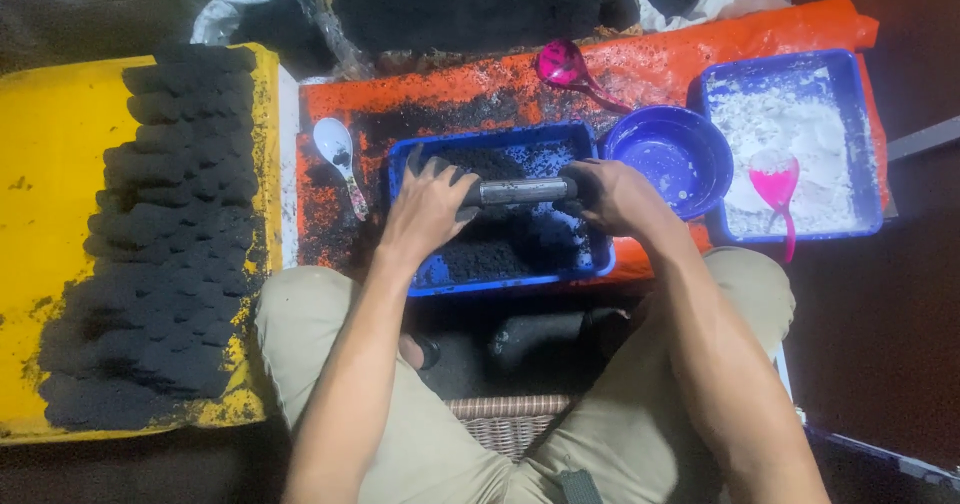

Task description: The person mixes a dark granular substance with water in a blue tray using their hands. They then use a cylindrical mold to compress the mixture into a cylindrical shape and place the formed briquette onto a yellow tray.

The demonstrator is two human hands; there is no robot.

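— Where was the metal tube (522, 191) when you looked in?

— I saw it lying over the blue tray (410, 159) of black powder, above the tray's middle, long axis running left to right across the tray. My view was from the head camera, looking straight down.

— And the hands?

— The left hand (428, 209) had its fingers (437, 172) wrapped around the tube's left end, blackened with powder. The right hand (612, 196) was closed on the right end, which looked dark and thicker, though I couldn't tell its exact shape. Both were holding firmly; neither was nearer than the other, since each gripped one end.

— So the tube sat between them?

— Yes, level, bare metal showing only in the stretch between the two grips.

— What else, counted?

— Two blue trays: the one under the tube, and a second one (868, 144) well to its right, holding white powder and a pink scoop (778, 186). One round blue bowl (665, 154) just right of the first tray. A second pink scoop (566, 67) beyond the tray's far edge, and one white spoon (336, 149) just left of it, all on the orange surface (470, 89). Further left, a yellow board (50, 184) carried rows of black pressed pieces (165, 234); I couldn't count them reliably.
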